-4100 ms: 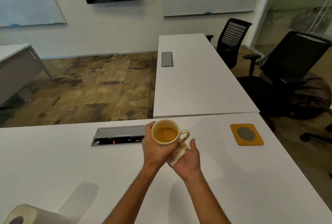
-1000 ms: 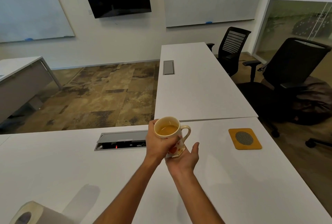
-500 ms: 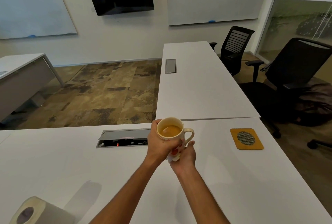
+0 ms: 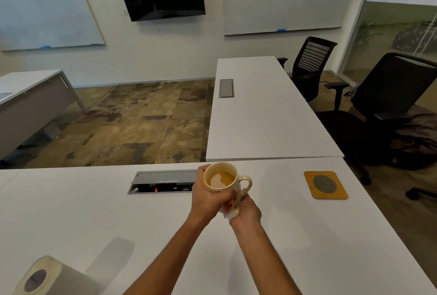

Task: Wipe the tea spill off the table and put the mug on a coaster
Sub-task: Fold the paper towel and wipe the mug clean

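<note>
We hold the mug (image 4: 222,180) lifted above the tabletop (image 4: 307,235), our left hand (image 4: 208,196) wrapped around its body, while our right hand (image 4: 246,209) presses a scrap of white tissue (image 4: 230,216) against its base, apparently drying the underside. We should keep the mug level, since tea sits high inside. The coaster (image 4: 325,185) lies well apart to the right with nothing between. A tissue roll (image 4: 47,278) rests near left.
</note>
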